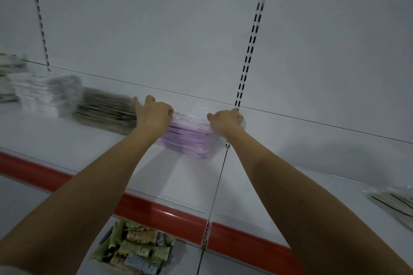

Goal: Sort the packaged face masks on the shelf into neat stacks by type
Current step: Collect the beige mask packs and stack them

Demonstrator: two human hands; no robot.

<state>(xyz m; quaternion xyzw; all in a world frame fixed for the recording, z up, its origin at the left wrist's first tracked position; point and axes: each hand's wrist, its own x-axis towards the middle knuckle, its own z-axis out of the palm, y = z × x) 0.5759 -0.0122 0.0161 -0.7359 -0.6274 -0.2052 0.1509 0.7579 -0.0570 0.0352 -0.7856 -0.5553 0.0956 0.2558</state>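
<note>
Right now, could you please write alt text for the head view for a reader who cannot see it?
Two hands, left hand and right hand, hold the sides of a pink mask stack on a white shelf. A tan stack and a white stack sit to its left, the picture blurred there.

White shelf point(183, 176) bears pink point(190, 138), tan point(105, 109), white stacks point(47, 91).

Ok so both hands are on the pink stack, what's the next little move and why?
Probably squeeze the left hand and right hand inward to square the pink stack: its front edges look fanned and uneven, while the tan stack sits close on its left.
</note>
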